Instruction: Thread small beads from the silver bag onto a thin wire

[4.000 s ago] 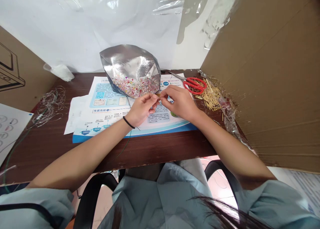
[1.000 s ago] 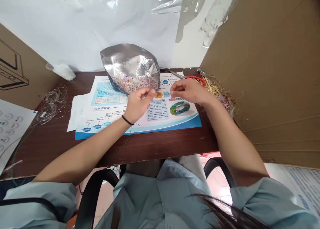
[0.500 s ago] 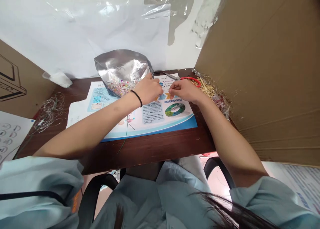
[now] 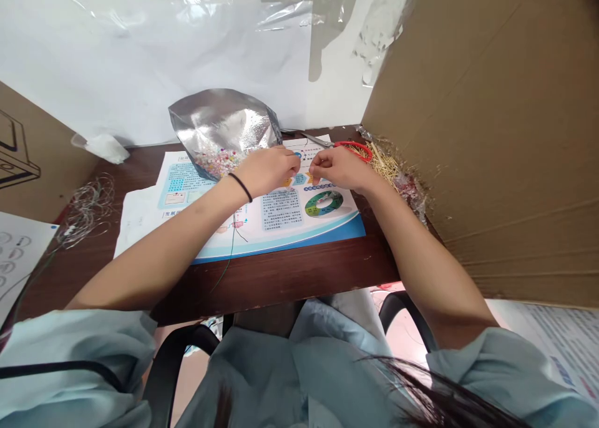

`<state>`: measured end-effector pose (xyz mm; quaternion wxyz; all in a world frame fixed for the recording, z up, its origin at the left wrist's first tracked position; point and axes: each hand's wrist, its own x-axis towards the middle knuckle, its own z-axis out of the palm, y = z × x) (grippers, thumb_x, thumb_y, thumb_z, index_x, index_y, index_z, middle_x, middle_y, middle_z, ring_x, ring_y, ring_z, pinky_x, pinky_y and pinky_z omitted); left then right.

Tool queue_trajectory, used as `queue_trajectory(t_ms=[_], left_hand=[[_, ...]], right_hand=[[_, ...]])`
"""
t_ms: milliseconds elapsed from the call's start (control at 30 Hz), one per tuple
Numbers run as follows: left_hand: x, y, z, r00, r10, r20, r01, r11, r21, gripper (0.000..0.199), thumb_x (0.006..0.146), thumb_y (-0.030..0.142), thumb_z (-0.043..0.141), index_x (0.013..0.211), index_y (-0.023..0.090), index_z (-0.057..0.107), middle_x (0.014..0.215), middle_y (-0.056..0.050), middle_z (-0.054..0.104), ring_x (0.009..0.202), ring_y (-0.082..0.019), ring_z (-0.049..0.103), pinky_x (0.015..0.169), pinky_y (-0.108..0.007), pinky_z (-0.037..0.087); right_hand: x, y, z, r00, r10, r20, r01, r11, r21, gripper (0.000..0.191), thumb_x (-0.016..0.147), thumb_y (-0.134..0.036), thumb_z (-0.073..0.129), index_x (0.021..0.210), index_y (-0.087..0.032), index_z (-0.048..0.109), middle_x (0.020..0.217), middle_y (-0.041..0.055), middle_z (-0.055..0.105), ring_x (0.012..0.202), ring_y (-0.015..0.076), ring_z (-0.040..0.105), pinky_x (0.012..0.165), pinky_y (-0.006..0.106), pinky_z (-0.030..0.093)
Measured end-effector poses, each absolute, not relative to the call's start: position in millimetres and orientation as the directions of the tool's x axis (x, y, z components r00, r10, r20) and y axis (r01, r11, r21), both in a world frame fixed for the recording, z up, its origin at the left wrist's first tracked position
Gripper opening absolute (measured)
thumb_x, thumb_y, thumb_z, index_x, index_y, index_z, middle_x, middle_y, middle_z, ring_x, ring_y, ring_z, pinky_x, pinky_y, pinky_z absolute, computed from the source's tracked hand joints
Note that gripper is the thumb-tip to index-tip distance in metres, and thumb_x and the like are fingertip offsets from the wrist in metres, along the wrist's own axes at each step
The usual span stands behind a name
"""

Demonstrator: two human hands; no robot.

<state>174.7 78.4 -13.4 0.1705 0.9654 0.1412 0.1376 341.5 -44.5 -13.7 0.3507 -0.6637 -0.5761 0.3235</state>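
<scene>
My left hand (image 4: pixel 271 169), with a black band at its wrist, is closed beside the mouth of a silver foil bag (image 4: pixel 224 117). Small multicoloured beads (image 4: pixel 216 161) fill the front of that bag. A short gap to the right, my right hand (image 4: pixel 337 168) has thumb and fingertips pinched together. Whatever either hand holds is too small or hidden to make out. Both are over printed sheets (image 4: pixel 281 231) on the dark table. A thin dark green thread (image 4: pixel 231 253) trails below my left wrist across the sheet and onto the wood.
Behind my right hand lie red-handled scissors (image 4: pixel 353 147) and a heap of gold-coloured pins (image 4: pixel 386 163). Tangled clear line (image 4: pixel 91 209) lies at left, with a crumpled white wad (image 4: pixel 107 147) behind it. A cardboard panel (image 4: pixel 496 147) walls the right side.
The whole view has shifted slightly, so everything appears a little further left. My left hand's fingers have drawn in and sit lower; my right hand keeps its pinch.
</scene>
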Motion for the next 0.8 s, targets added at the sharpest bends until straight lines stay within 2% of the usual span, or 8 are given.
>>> queue_trajectory(t_ms=[167, 333, 467, 567, 667, 800], left_hand=[[154, 67, -10, 0.896, 0.358, 0.264, 0.231, -0.882, 0.412, 0.013, 0.081, 0.018, 0.057, 0.080, 0.020, 0.070, 0.082, -0.004, 0.066, 0.078, -0.018, 0.058, 0.079, -0.031, 0.042], [135, 63, -6, 0.773, 0.504, 0.385, 0.306, -0.828, 0.471, 0.016, 0.083, 0.018, 0.056, 0.086, 0.019, 0.072, 0.086, -0.004, 0.070, 0.072, -0.015, 0.057, 0.076, -0.030, 0.042], [119, 79, -2, 0.649, 0.616, 0.446, 0.386, -0.772, 0.505, 0.013, 0.082, 0.017, 0.058, 0.082, 0.022, 0.071, 0.077, -0.002, 0.067, 0.068, -0.016, 0.054, 0.075, -0.031, 0.040], [109, 98, -6, 0.612, 0.672, 0.416, 0.419, -0.722, 0.550, 0.013, 0.077, 0.013, 0.061, 0.077, 0.022, 0.069, 0.071, 0.000, 0.063, 0.065, -0.016, 0.052, 0.076, -0.031, 0.040], [102, 109, -14, 0.602, 0.698, 0.389, 0.498, -0.708, 0.501, 0.014, 0.075, 0.010, 0.061, 0.079, 0.020, 0.069, 0.072, 0.000, 0.064, 0.063, -0.015, 0.050, 0.073, -0.031, 0.041], [104, 99, -19, 0.621, 0.610, 0.492, 0.530, -0.789, 0.310, 0.019, 0.078, 0.009, 0.057, 0.087, 0.018, 0.071, 0.087, -0.004, 0.069, 0.076, -0.016, 0.056, 0.081, -0.033, 0.045]], right_hand=[[341, -44, -17, 0.101, 0.995, -0.002, 0.560, -0.059, -0.826, 0.012, 0.085, -0.022, 0.059, 0.073, -0.019, 0.061, 0.076, 0.0070, 0.074, 0.068, 0.0174, 0.065, 0.058, 0.031, 0.046], [340, -43, -19, 0.091, 0.996, 0.021, 0.560, -0.034, -0.828, 0.012, 0.084, -0.024, 0.059, 0.074, -0.019, 0.062, 0.074, 0.0061, 0.074, 0.064, 0.0156, 0.064, 0.056, 0.031, 0.045], [338, -43, -18, 0.085, 0.996, -0.002, 0.560, -0.049, -0.827, 0.011, 0.084, -0.024, 0.058, 0.074, -0.019, 0.061, 0.073, 0.0056, 0.074, 0.062, 0.0146, 0.062, 0.054, 0.030, 0.043], [335, -45, -15, 0.104, 0.994, -0.032, 0.573, -0.086, -0.815, 0.012, 0.085, -0.024, 0.058, 0.075, -0.019, 0.061, 0.073, 0.0059, 0.073, 0.062, 0.0144, 0.061, 0.054, 0.030, 0.042], [333, -46, -12, 0.117, 0.992, -0.048, 0.581, -0.108, -0.807, 0.011, 0.086, -0.023, 0.058, 0.076, -0.019, 0.061, 0.075, 0.0062, 0.074, 0.063, 0.0148, 0.061, 0.054, 0.030, 0.041], [330, -48, -9, 0.130, 0.989, -0.070, 0.579, -0.133, -0.805, 0.010, 0.085, -0.021, 0.058, 0.075, -0.019, 0.060, 0.074, 0.0059, 0.073, 0.063, 0.0145, 0.061, 0.054, 0.029, 0.039]])
